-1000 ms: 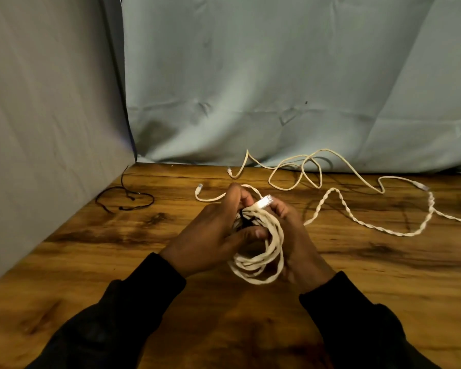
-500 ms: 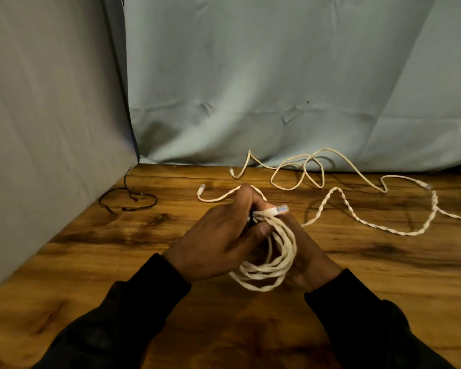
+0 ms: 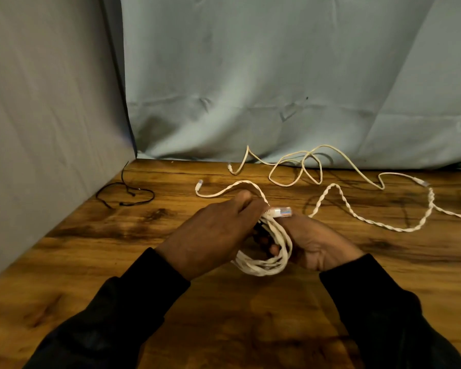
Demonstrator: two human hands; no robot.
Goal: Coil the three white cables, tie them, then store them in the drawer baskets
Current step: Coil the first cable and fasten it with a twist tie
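Both hands, left hand [image 3: 210, 235] & right hand [image 3: 320, 243], grip 1st coil [image 3: 266, 262], not tied; other cables [image 3: 357, 214] loose on desk [image 3: 224, 315], no drawer visible.

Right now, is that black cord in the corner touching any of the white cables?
Apart. The head view shows the black cord near the left wall, with bare wooden table between it and the nearest white cable end.

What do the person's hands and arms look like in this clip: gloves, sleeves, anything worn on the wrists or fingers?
Both hands are bare, no gloves. The left hand and right hand each come out of a long black sleeve, left sleeve and right sleeve, ending at the wrist. The fabric looks plain and dark, with no visible logo or markings. No watch, ring or bracelet shows.
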